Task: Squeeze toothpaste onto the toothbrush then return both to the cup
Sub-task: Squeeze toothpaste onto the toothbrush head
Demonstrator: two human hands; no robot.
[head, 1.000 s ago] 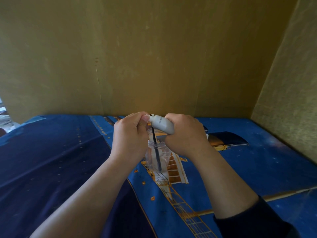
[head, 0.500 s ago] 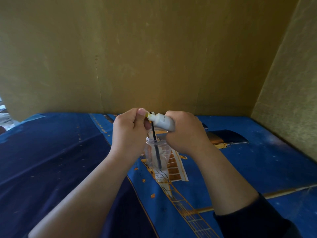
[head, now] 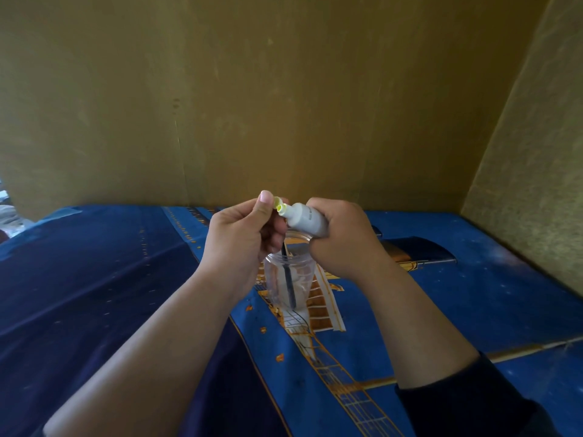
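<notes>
My right hand [head: 342, 239] is wrapped around a white toothpaste tube [head: 307, 220], whose nozzle points up and to the left. The tube's yellow flip cap [head: 278, 205] stands open at the nozzle, and my left hand's [head: 243, 238] thumb and fingertips touch it. Below both hands a clear plastic cup [head: 288, 280] stands upright on the blue cloth. A black toothbrush handle [head: 288, 283] leans inside the cup; its head is hidden behind my left hand's fingers.
The cup rests on a bed sheet [head: 410, 310] in blue with an orange ship print. A darker blue blanket [head: 79, 294] covers the left side. Yellow-brown walls [head: 284, 105] close in behind and on the right [head: 536, 184].
Both hands lifted the tube slightly above the cup. The yellow cap, shut one second ago, is now flipped open under my left thumb.
</notes>
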